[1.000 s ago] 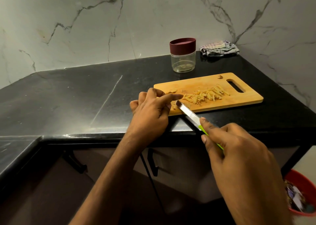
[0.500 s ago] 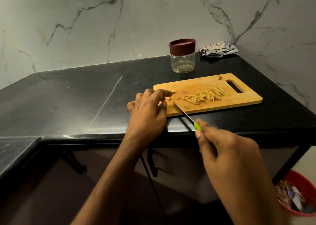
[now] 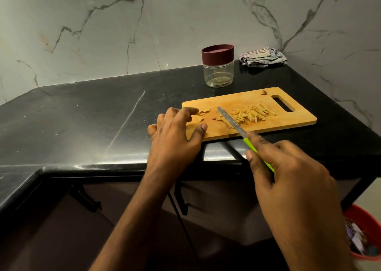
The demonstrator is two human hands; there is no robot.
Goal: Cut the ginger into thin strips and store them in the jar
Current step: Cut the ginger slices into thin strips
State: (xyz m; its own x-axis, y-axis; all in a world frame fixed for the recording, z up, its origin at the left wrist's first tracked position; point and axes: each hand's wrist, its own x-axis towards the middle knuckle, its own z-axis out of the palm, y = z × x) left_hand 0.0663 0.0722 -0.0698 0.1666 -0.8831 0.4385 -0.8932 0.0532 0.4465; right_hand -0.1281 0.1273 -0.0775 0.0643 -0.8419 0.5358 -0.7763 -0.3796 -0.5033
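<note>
most of the ginger strips [image 3: 250, 114] lie cut on the board [image 3: 288, 122], a few slices [image 3: 203, 112] remain by the loose left hand [image 3: 177, 132], the right hand [image 3: 288, 167] grips the knife [image 3: 233, 122], and the jar [image 3: 218, 66] stays capped.

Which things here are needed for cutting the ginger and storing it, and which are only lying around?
Needed:
- ginger strips on the cutting board
- uncut ginger slices beside the left hand
- knife, held by the right hand
- jar, lid still on

Lying around:
- folded cloth in the corner
- red bin on the floor
</note>
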